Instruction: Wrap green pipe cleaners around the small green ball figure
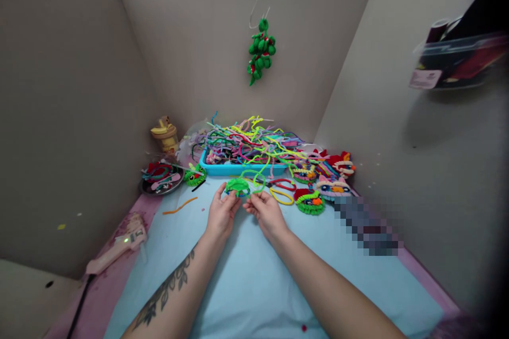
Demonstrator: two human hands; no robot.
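Green coil [237, 187]: held over the blue mat [254, 275], just before the tray [242, 169].
Left hand [221, 213]: fingertips pinch the coil's near edge.
Right hand [265, 211]: fingers closed, seemingly on its loose green strand.

Both forearms reached forward from bottom of frame, converging at centre. Left forearm tattooed, left hand [221, 215] palm inward, fingers curled, tips pinched. Right hand [267, 213] just beside it, fingers bent, thumb and forefinger pinched. Hands nearly touched at fingertips.
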